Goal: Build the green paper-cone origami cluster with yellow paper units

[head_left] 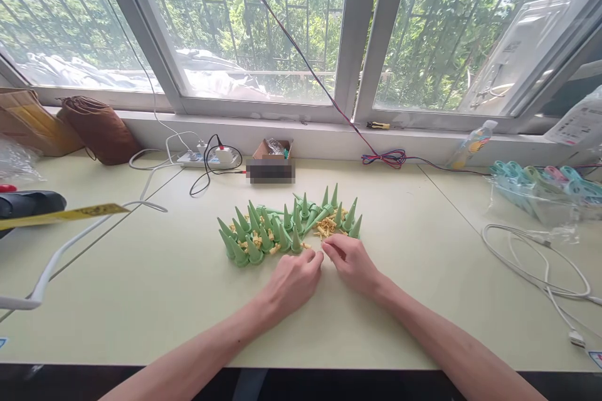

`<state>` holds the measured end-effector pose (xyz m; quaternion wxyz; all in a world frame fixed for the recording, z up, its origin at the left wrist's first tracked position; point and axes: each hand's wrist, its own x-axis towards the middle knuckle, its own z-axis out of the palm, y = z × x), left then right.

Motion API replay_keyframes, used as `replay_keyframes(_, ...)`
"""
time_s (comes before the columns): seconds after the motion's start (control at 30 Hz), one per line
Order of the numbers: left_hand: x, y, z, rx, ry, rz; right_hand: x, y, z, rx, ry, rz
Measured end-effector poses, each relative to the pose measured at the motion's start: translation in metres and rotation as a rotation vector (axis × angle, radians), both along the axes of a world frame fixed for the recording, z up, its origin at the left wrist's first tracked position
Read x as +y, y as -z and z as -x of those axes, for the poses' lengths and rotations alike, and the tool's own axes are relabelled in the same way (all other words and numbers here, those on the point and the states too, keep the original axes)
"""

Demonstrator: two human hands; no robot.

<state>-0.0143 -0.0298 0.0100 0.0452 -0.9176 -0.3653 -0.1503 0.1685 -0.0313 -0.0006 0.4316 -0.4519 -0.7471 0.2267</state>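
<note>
My left hand [297, 277] is closed, its thumb and fingers pinched together just in front of a group of green cones [254, 250]. My right hand [352, 262] is also closed in a pinch, its fingertips close to those of the left. Whatever sits between the fingers of either hand is too small or hidden to make out. Behind my right fingertips lies a loose pile of small yellowish pieces [325, 225]. More such pieces are scattered among the cones. Most cones stand upright with points up; several green pieces [316, 219] lie tilted or on their sides near the middle.
Behind the cones stand a small cardboard box [263, 149] and a power strip [207, 156]. A white lamp-like arm [51, 276] reaches in at left. On the right are a coiled white cable [536, 263], coloured clips [559, 178] in plastic and a bottle [475, 143].
</note>
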Motion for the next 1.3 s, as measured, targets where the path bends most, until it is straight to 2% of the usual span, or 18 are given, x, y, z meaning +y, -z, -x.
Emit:
replay_keyframes(0.1, -0.0002, 0.0022, 0.0001, -0.031, -0.020, -0.006, 0.0000, -0.0004, 0.0000, -0.004, -0.002, 0.000)
replay_keyframes(0.27, -0.0005, 0.0037, -0.0005, -0.063, 0.053, 0.008, 0.0000, -0.0012, -0.0001, 0.003, -0.004, -0.003)
replay_keyframes(0.47, 0.0009, 0.0003, -0.0015, -0.013, 0.013, 0.066, -0.0002, -0.0021, -0.0003, 0.004, -0.012, 0.010)
replay_keyframes(0.9, -0.0013, 0.0044, -0.0009, -0.008, -0.021, -0.020, -0.0004, -0.0020, -0.0002, 0.005, -0.017, 0.035)
replay_keyframes(1.03, -0.0020, 0.0030, -0.0016, -0.022, -0.001, 0.000, -0.0006, -0.0024, -0.0003, 0.014, -0.025, 0.038)
replay_keyframes(1.3, -0.0021, -0.0033, -0.0026, 0.064, -0.166, 0.085, -0.0003, -0.0015, 0.0000, 0.006, -0.029, 0.044)
